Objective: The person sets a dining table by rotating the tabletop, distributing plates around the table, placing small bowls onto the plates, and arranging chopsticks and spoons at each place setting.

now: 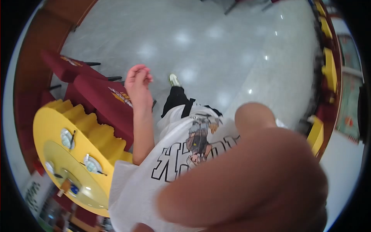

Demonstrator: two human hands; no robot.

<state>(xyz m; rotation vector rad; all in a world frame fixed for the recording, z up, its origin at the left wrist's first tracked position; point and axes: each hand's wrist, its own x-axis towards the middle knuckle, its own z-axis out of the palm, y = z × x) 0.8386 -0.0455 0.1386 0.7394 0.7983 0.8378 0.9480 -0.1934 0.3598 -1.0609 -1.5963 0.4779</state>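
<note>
My left hand point(139, 80) hangs out at the end of a bent forearm, near a dark red chair point(98, 96). Its fingers curl in loosely toward the palm, and I see nothing in them. Large and blurred, my right hand point(239, 185) is raised very close to the camera, in front of the white printed T-shirt point(135, 189). One thick finger shape points to the left; the other fingers are smeared or out of the picture, so what it touches cannot be made out.
A round table with a yellow cloth point(46, 123) stands at the left, bearing a glass turntable point(58, 154) and place settings with a plate point(92, 164). Another dark red chair point(65, 63) is behind. A shoe point(174, 80) rests on the shiny grey floor point(185, 38). Yellow-covered furniture point(329, 65) lines the right.
</note>
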